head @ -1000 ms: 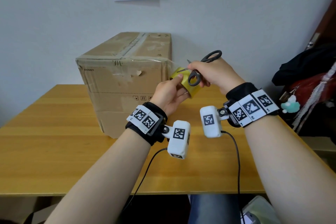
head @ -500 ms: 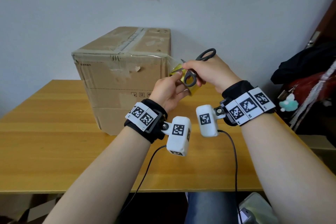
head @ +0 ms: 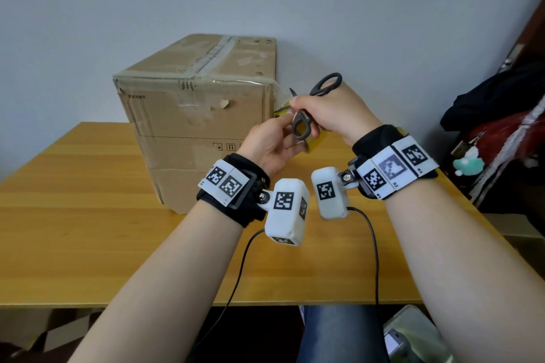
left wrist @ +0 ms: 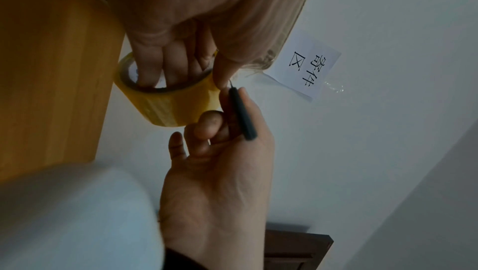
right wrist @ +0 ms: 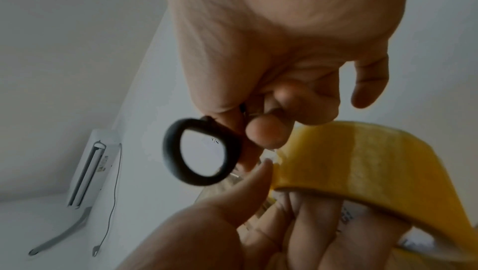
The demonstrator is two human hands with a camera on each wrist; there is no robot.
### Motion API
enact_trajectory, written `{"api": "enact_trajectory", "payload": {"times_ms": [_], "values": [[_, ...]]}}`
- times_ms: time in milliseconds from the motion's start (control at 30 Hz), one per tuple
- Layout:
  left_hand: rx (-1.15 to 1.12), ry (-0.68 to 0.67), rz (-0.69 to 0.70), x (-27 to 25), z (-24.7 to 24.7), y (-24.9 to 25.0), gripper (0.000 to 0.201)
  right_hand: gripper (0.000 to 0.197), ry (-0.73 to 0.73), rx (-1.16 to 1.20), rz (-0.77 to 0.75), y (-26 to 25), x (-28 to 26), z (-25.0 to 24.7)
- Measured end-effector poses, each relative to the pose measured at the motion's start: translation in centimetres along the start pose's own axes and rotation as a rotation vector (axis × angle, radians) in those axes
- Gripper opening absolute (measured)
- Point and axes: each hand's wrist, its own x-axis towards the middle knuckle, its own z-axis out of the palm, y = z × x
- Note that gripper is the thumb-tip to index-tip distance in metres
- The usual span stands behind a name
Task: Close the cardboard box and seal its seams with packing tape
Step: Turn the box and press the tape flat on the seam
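Note:
A closed cardboard box (head: pixel 194 115) stands on the wooden table (head: pixel 73 230), tape along its top seam and front top edge. My left hand (head: pixel 271 141) holds a yellow roll of packing tape (left wrist: pixel 168 102), fingers through its core, thumb on the outer face. A clear strip of tape (head: pixel 280 94) runs from the roll to the box's right top corner. My right hand (head: pixel 330 115) grips black scissors (head: pixel 321 91) by the shanks, not through the finger loops (right wrist: pixel 199 153), blades at the strip beside the roll (right wrist: pixel 349 162).
A white paper sign (left wrist: pixel 310 70) hangs on the wall behind the box. Dark and red cloth (head: pixel 501 115) is piled at the right beyond the table's edge. Cables from the wrist cameras (head: pixel 374 244) hang over the table's front edge.
Both hands, with roll and scissors, have moved left toward the box's right top corner, so the strip between roll and box is shorter. The box has not moved.

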Motion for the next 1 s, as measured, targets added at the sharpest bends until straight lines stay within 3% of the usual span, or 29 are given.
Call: {"api": "enact_trajectory", "payload": {"times_ms": [667, 1000], "values": [[-0.031, 0.043, -0.066, 1.4, -0.4, -0.1, 0.017, 0.046, 0.014, 0.013, 0.045, 0.1, 1.5, -0.1], [-0.041, -0.007, -0.089, 1.8, -0.5, -0.1, 0.02, 0.036, 0.046, 0.109, 0.073, 0.7, 2.4, -0.6]]}}
